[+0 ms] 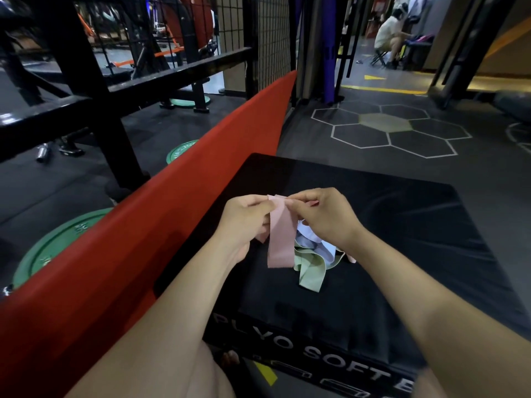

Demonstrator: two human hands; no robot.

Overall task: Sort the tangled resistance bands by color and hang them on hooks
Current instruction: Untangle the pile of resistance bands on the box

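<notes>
A pink resistance band [280, 239] hangs between my two hands above a black soft plyo box [402, 225]. My left hand [247, 219] pinches its top edge on the left. My right hand [324, 216] pinches the same edge on the right. Below my right hand a pale blue band [309, 239] and a light green band [310, 271] lie tangled in a small heap on the box top. A wide red band [161, 219] stretches diagonally from the lower left up to a black wire-mesh rack [270, 41].
Green weight plates [57, 248] lie on the dark floor at the left, beside a black steel frame [94, 90]. White hexagon markings [385, 130] cover the floor beyond the box. A person [390, 33] sits far back at the upper right.
</notes>
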